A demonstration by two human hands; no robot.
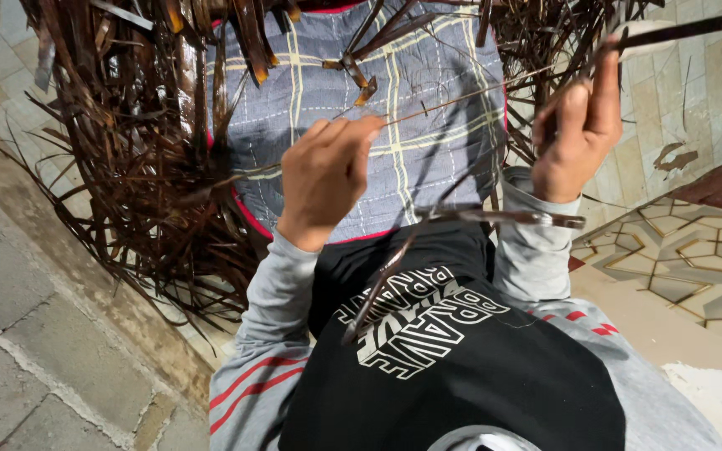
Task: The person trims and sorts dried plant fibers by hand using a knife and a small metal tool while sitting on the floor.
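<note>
Brown leaf rib (453,100) taut between raised left hand (323,175) and right hand (574,134).

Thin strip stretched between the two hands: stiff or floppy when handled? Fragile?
Likely springy rather than floppy: the thin strip runs nearly straight from the left hand toward the right hand without sagging. Probably very light, since fingertip pinches carry it. Possibly brittle: it looks dry and brown like the dried leaf strips heaped on the checked cloth.
</note>
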